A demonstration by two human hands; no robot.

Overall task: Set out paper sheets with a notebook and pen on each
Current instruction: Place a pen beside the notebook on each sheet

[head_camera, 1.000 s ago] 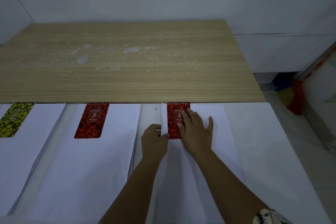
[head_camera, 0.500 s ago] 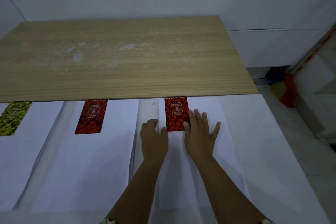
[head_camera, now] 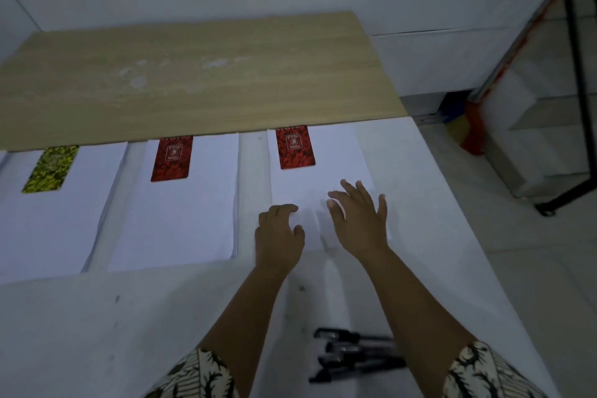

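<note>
Three paper sheets lie in a row on the white surface point(head_camera: 420, 236), each with a notebook at its top edge.

From the left: a yellow notebook point(head_camera: 51, 169), a red notebook point(head_camera: 171, 158), another red notebook point(head_camera: 295, 147). Over the rightmost sheet point(head_camera: 336, 165), the left hand point(head_camera: 278, 236) is loosely curled and empty, and the right hand point(head_camera: 359, 216) is spread. Black pens point(head_camera: 352, 350) lie nearest the person.

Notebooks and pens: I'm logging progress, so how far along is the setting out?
Done: three sheets in view each carry a notebook, one yellow, two red. In hand: nothing; the left hand and right hand are empty over the right sheet. Left: the pens lie bunched near the table's front edge.
</note>
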